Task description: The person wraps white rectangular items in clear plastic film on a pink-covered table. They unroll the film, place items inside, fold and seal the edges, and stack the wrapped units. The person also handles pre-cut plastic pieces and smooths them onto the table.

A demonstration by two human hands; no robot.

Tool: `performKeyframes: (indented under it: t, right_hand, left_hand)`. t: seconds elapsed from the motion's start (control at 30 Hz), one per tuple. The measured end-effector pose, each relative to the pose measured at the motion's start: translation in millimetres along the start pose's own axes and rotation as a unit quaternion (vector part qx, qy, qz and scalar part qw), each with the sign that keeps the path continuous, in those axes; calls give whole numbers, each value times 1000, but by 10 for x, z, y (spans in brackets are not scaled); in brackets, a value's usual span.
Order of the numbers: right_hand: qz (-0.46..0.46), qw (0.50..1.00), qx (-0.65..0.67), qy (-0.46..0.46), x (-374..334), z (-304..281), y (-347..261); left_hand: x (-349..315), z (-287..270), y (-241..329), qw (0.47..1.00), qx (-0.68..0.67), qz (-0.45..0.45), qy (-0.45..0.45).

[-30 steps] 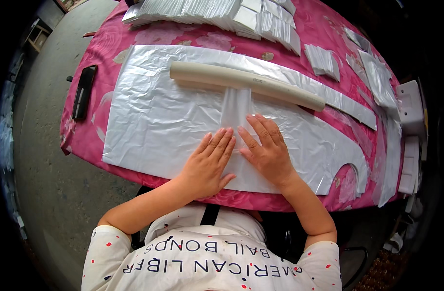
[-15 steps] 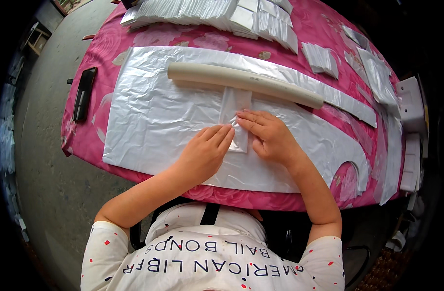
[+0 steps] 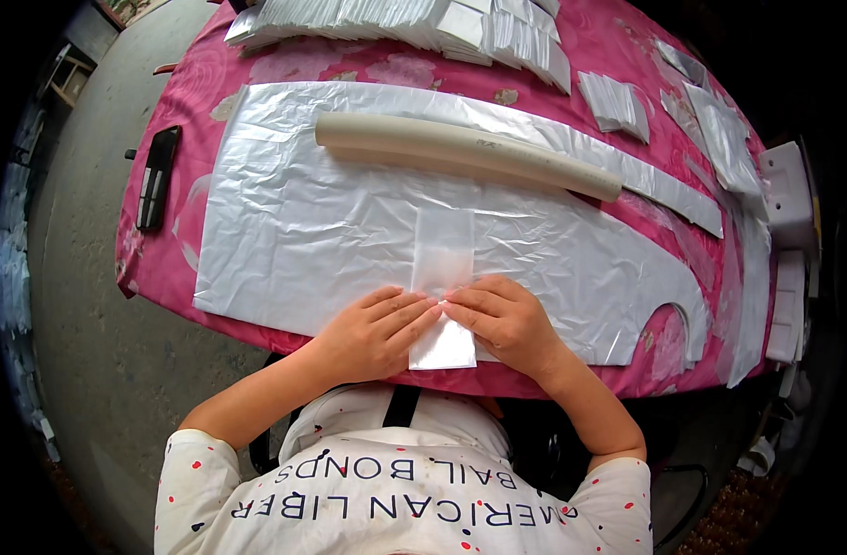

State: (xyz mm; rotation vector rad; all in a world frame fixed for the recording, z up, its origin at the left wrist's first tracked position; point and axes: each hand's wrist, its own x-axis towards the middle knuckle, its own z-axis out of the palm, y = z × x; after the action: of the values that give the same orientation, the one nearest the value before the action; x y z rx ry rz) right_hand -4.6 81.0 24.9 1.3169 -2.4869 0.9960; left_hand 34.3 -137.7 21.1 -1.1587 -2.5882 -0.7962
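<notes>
1. My left hand (image 3: pixel 372 333) lies flat, fingers extended and together, pressing the left edge of the small clear bag (image 3: pixel 444 287). It grips nothing.
2. The small clear bag lies lengthwise on the large plastic sheet (image 3: pixel 321 231), at 6 o'clock from the cream tube (image 3: pixel 465 153). Its near end reaches the worktop (image 3: pixel 178 268) edge.
3. My right hand (image 3: pixel 506 324) is likewise flat, fingertips meeting those of the left over the bag's middle; it presses and holds nothing.
4. Judged progress: one bag is being flattened or creased. Finished stacks (image 3: pixel 414 23) at 12 o'clock suggest many are done; loose pieces (image 3: pixel 719 139) at 2 o'clock look unprocessed.
5. Not determinable: whether a fold exists under my fingers; the bag's open end; the white items (image 3: pixel 789 199) at 3 o'clock, distorted at the rim.
</notes>
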Motion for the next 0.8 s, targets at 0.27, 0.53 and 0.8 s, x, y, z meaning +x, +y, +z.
performKeyframes:
  t: [0.27, 0.53, 0.8]
  right_hand:
    - [288, 945, 144, -55, 74, -124, 17]
    - [499, 824, 239, -121, 427, -151, 121]
    - [558, 767, 283, -145, 504, -176, 215]
  left_hand:
    - [153, 28, -42, 967, -153, -204, 19]
    - [468, -44, -196, 886, -207, -415, -7]
    - [348, 90, -176, 970, 7, -213, 114]
